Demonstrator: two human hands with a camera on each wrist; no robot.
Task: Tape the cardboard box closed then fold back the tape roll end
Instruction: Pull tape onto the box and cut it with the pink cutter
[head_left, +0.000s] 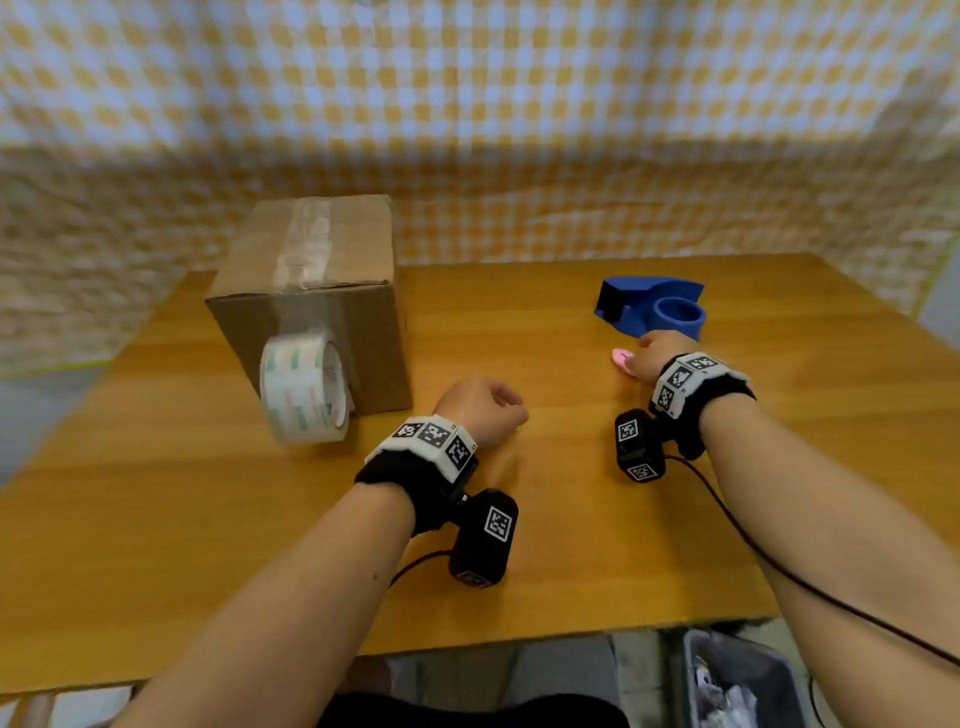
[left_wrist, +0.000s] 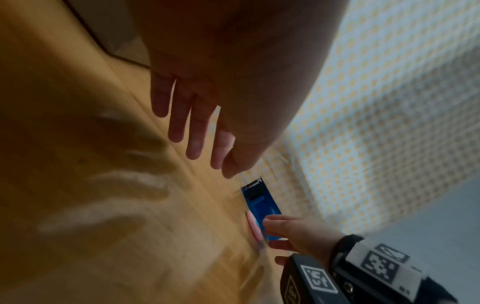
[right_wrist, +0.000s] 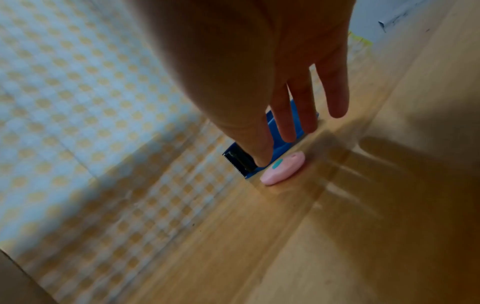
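Note:
The cardboard box (head_left: 311, 244) stands at the table's left, with clear tape along its top seam and down the front face. The clear tape roll (head_left: 304, 387) sits blurred against that front face, low by the table, the strip leading to it. My left hand (head_left: 483, 410) hovers over the table right of the box, its fingers (left_wrist: 197, 127) straight and holding nothing. My right hand (head_left: 647, 353) reaches with fingers extended over a small pink cutter (right_wrist: 283, 168) lying in front of the blue tape dispenser (head_left: 654, 309). Whether the thumb touches the cutter is unclear.
A wooden table (head_left: 519, 519) carries everything. Checkered yellow-and-white cloth (head_left: 467, 104) hangs behind and to both sides. A grey bin (head_left: 737, 675) with paper scraps stands below the table's front right edge. A dark cable (head_left: 753, 551) trails from my right wrist.

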